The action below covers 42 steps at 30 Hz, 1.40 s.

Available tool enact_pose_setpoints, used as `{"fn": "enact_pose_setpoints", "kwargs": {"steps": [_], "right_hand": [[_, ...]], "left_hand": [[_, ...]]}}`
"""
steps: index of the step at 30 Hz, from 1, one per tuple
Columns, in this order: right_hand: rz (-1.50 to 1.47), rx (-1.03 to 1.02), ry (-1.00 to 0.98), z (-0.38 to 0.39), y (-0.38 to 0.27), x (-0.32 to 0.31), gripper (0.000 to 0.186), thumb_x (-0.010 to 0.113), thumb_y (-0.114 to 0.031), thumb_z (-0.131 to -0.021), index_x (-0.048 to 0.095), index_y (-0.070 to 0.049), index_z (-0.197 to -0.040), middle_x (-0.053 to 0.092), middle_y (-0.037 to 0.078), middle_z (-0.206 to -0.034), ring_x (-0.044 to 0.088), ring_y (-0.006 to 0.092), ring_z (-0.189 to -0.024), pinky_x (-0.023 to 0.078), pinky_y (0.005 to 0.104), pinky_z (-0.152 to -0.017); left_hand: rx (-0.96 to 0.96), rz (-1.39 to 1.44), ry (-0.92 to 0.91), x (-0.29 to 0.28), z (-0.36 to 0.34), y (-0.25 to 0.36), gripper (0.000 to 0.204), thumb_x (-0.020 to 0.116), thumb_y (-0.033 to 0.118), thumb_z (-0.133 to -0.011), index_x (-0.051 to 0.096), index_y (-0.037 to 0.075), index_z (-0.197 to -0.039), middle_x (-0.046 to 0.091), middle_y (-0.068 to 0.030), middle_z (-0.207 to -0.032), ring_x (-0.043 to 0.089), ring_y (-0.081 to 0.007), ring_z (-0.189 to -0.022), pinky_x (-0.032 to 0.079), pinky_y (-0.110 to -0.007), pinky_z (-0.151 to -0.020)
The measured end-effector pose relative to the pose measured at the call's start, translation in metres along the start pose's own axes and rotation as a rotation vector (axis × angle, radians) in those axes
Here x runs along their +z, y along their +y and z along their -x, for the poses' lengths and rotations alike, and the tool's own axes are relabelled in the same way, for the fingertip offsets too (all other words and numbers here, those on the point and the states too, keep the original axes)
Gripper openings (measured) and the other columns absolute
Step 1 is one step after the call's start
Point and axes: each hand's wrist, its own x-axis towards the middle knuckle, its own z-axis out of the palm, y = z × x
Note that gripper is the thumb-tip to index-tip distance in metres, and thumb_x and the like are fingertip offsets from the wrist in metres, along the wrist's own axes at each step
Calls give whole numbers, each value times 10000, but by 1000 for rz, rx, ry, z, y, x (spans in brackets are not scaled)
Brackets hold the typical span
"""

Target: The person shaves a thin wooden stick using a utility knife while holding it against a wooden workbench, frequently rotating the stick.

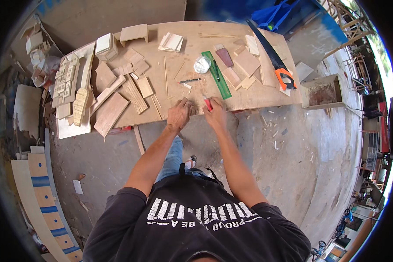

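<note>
Both of my hands are at the near edge of the wooden work table point(244, 99). My right hand point(216, 117) is closed round a red-handled craft knife point(208, 104), its thin blade angled away from me. Beside it, my left hand point(179, 115) rests on the edge with its fingers curled down; whatever they hold, if anything, is hidden. Just beyond my hands lie a dark pencil point(190, 81) and a small pale wood offcut point(187, 86). Farther off are a round tub of white paste point(202, 65) and a green ruler point(223, 87) with a dark pen-like tool point(215, 70) on it.
An orange-handled handsaw point(268, 50) lies at the right. Wood pieces point(111, 114) and a carved wooden panel point(65, 83) crowd the left. Small boards point(247, 62) lie right of the ruler. A box-like bin point(323, 92) stands beyond the table's right end. Wood scraps litter the floor.
</note>
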Motion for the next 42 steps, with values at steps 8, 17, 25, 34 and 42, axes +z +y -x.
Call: {"fn": "enact_pose_setpoints", "kwargs": {"steps": [8,17,25,34,42], "right_hand": [[13,-85,-168,-10,3,10,240,713,-232,-833,648,-20,-924,667,187,-947,646,398,-892,503,467,-758],[57,30,-227,-8,-13,-2,300,716,-319,-856,649,-27,-883,650,219,-786,634,428,-747,488,482,-659],[135,53,-189,6,-9,-1,290,709,-306,-857,648,-23,-836,663,219,-799,639,441,-788,493,501,-692],[-7,-217,-80,-10,28,1,343,704,-323,-877,654,9,-948,657,188,-853,638,418,-756,493,470,-701],[-362,545,-428,56,35,-2,627,384,-611,-1010,618,-37,-1101,601,113,-779,591,229,-668,462,374,-593]], "left_hand": [[-68,40,42,-2,2,2,104,630,63,-866,588,70,-960,630,-98,-995,667,-324,-876,551,-432,-669],[-201,376,89,-8,-12,9,143,702,79,-838,696,-48,-902,675,-215,-849,683,-371,-788,532,-427,-686],[-203,311,73,7,-4,20,132,703,40,-812,673,-74,-872,661,-258,-781,679,-393,-749,530,-439,-671],[-160,380,45,14,0,6,103,617,-54,-818,702,-25,-870,654,-225,-827,668,-395,-778,527,-412,-700],[-171,318,49,17,5,8,76,640,-5,-808,713,-9,-829,612,-199,-805,639,-382,-758,508,-437,-700]]}}
